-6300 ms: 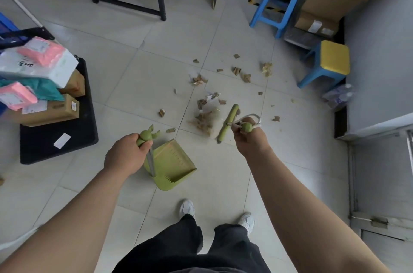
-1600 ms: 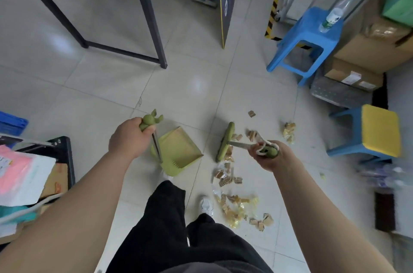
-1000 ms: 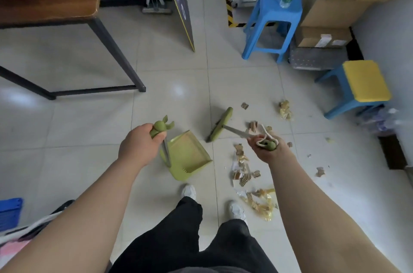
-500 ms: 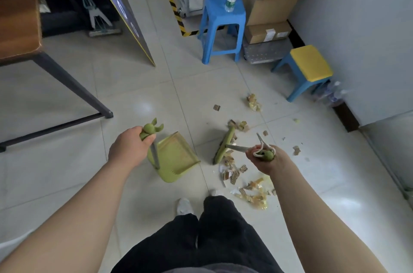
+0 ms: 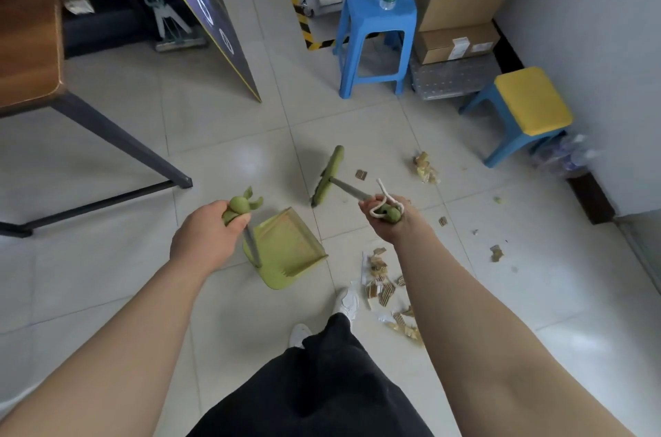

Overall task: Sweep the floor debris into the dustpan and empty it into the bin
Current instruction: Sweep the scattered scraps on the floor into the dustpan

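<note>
The dustpan (image 5: 286, 252) is being held by its upright handle in the left hand (image 5: 207, 240), fingers curled tight around the grip just below the green knob. The pan is resting on or just above the floor tile, ahead of the white shoes (image 5: 345, 302); contact cannot be confirmed. Its open mouth is being pointed away from the person and to the right, toward the broom head (image 5: 327, 175), probably so that debris can be drawn straight in.

The broom is being gripped at the top of its handle by the right hand (image 5: 384, 222), fingers wrapped closed around the green end, with a white cord loop (image 5: 382, 199) lying over the knuckles. The metal shaft is being slanted down and to the upper left, reaching the head beyond the dustpan. The head's long axis is running from lower left to upper right, roughly crosswise to the shaft; this broadside placement is judged suited to a pulling stroke.

The main debris pile (image 5: 384, 288) of cardboard scraps is lying beside the right forearm, near the right shoe, to the right of the pan and apart from it. Smaller scraps (image 5: 425, 168) are lying farther out toward the yellow-topped stool (image 5: 529, 104), with one piece (image 5: 361, 175) just right of the broom head. Nothing is being seen inside the pan. No bin is being identified in view.
</note>
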Motion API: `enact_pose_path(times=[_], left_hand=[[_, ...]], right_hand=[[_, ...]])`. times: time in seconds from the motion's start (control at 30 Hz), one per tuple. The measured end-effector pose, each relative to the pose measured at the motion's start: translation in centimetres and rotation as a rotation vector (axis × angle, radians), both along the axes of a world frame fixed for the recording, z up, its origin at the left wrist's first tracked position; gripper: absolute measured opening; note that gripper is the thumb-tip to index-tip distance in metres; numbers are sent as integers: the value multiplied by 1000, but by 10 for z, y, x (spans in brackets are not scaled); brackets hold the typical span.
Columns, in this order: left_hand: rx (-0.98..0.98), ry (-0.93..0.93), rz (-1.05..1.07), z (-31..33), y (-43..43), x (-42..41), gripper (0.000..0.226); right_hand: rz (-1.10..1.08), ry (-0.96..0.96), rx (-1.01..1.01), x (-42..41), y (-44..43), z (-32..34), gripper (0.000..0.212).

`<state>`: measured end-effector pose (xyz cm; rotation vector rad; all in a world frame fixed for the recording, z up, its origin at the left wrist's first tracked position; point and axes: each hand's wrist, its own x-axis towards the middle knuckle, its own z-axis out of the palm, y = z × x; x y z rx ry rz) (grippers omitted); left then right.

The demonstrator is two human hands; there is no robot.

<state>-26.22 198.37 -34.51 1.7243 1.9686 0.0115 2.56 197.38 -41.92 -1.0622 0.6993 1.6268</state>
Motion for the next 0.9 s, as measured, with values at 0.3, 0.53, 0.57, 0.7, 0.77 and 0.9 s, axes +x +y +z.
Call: enact_pose_path(times=[0.3, 0.53, 0.57, 0.7, 0.77, 0.9], left_hand=[[-11, 25, -18, -4, 41, 44, 25], [-3, -6, -124, -8, 68, 87, 28], [-2, -9, -139, -8, 71, 94, 28], [-3, -19, -214, -7, 81, 122, 27], [-1, -22, -255, -7, 86, 136, 28], [-8, -12, -329, -10, 100, 155, 28]], right_hand=[[-131, -72, -163, 68, 36, -14, 52], [-246, -24, -172, 134, -20, 3, 17], [-243, -16, -188, 140, -28, 5, 19], [-290, 19, -222, 159, -53, 8, 24], [-322, 2, -239, 162, -60, 14, 23], [-406, 29, -175, 157, -67, 36, 13]])
